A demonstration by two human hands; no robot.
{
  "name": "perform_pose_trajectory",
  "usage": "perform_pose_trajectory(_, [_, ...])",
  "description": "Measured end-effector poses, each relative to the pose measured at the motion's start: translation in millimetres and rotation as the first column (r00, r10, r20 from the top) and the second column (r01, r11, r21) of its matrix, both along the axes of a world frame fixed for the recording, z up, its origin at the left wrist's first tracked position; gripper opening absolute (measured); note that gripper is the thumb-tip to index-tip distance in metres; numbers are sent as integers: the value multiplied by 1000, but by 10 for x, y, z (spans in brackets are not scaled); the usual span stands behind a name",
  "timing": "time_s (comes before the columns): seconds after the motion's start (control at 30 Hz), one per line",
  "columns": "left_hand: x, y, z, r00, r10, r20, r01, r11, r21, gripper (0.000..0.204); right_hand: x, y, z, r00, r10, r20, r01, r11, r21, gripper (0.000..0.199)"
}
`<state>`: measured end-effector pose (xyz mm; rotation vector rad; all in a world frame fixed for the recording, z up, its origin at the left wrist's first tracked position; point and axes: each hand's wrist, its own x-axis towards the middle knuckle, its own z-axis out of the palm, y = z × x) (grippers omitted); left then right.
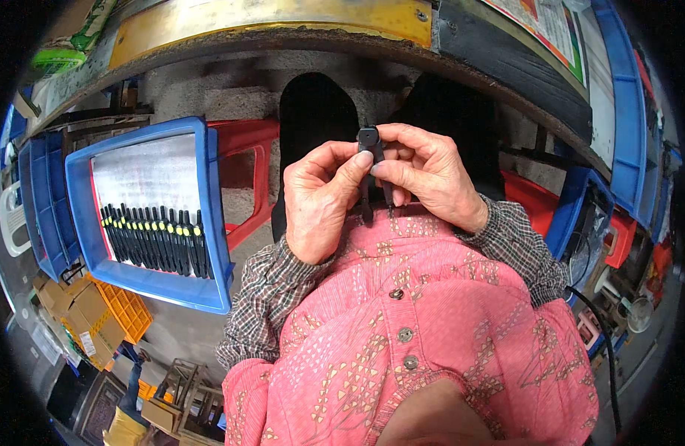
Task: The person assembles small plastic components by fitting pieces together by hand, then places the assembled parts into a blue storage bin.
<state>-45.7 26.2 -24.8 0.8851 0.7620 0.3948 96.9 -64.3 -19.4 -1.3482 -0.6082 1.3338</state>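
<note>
Above my lap, both hands are closed on one small black two-legged tool [368,140]. It has a squarish head at the top, and two thin dark legs hang apart below it. My left hand [320,189] pinches the head from the left with thumb and fingers. From the right, my right hand [432,175] grips it between thumb and fingertips. The fingers hide part of the tool, so its exact kind is unclear. At my left, a blue plastic crate [225,245] holds a row of several slim black pieces [160,241] with yellow-green dots, lying on a pale sheet.
A worn workbench edge [283,37] with a yellowish strip runs in front of me. Red stools [262,175] stand beside my legs. More blue crates [569,212] are at the right. Cardboard boxes [89,320] and an orange crate [127,308] lie at the lower left.
</note>
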Motion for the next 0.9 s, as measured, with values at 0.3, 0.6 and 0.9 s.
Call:
perform_pose_trajectory(0.3, [40, -23, -18, 999, 36, 2, -36, 999, 31, 13, -2, -2, -31, 1000, 3, 16, -3, 999, 34, 35])
perform_pose_trajectory(0.6, [39, -26, -46, 999, 20, 31, -21, 999, 26, 13, -17, -11, -23, 998, -5, 56, 2, 998, 59, 39])
perform_pose_trajectory(0.9, [47, -20, -92, 998, -4, 61, 1, 999, 46, 12, -30, -21, -17, 991, 19, 130, -25, 999, 39, 41])
